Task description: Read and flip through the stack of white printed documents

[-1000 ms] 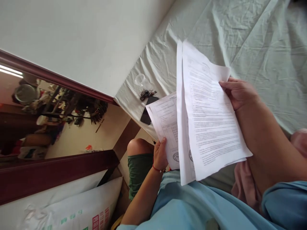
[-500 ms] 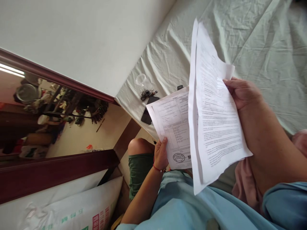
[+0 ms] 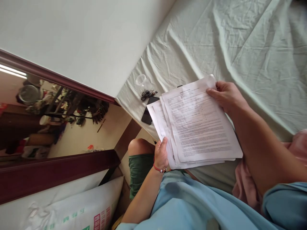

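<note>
A stack of printed papers (image 3: 199, 124) lies fanned out above my lap, several sheets overlapping. My left hand (image 3: 161, 155), with a red band at the wrist, grips the lower left edge of the under sheets, thumb on top. At the upper right edge, my right hand (image 3: 227, 95) pinches the top sheets between thumb and fingers. Dense lines of text cover the top page. The round stamp on the sheet below is now almost wholly covered.
On the sheeted bed (image 3: 259, 44) a black phone (image 3: 146, 116), a bunch of keys (image 3: 148, 94) and a clear plastic cup (image 3: 142, 80) sit left of the papers. A mirror (image 3: 79, 127) in a dark red frame and white printed sacks (image 3: 79, 204) stand at the left. Pink cloth (image 3: 247, 185) lies at the right.
My right hand has brought its raised sheets down and left, laying them flat over the papers in my left hand. My left hand has stayed in place.
</note>
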Motion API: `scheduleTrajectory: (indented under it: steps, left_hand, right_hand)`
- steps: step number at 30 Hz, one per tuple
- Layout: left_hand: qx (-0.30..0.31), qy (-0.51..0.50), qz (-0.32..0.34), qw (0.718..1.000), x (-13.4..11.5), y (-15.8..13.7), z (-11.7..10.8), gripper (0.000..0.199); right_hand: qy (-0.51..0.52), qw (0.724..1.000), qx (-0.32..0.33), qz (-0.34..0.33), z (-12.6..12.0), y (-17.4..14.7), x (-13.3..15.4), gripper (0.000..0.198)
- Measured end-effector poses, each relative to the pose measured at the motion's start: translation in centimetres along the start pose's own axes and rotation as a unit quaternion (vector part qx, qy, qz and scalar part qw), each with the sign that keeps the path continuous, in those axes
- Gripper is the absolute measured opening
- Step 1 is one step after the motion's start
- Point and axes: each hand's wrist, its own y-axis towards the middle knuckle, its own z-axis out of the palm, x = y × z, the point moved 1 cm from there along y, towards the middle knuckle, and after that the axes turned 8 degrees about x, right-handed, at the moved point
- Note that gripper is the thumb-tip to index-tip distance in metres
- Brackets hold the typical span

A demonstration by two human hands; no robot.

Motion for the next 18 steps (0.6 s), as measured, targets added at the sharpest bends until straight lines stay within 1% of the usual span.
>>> scheduleTrajectory:
  steps: [2,8,11,15,18]
  left_hand:
    - [0.002,-0.001,-0.001,1.0,0.0,0.0,-0.1,0.051]
    - [-0.008,-0.007,0.0,1.0,0.2,0.0,-0.4,0.05]
    - [-0.008,-0.004,0.006,1.0,0.3,0.0,-0.2,0.052]
    - [-0.005,-0.011,0.009,1.0,0.3,-0.1,0.0,0.056]
    - [-0.007,-0.015,0.012,1.0,0.3,-0.1,0.0,0.055]
  right_hand:
    - [-0.034,0.999,-0.003,0.013,0.2,-0.4,0.7,0.019]
    - [-0.129,0.991,-0.002,-0.022,1.4,-1.2,2.8,0.03]
    - [-0.14,0.99,-0.01,-0.019,1.7,-1.3,2.9,0.033]
    - [-0.131,0.991,-0.014,-0.02,1.9,-1.3,2.9,0.031]
    - [-0.13,0.991,-0.013,-0.017,2.0,-1.4,3.0,0.031]
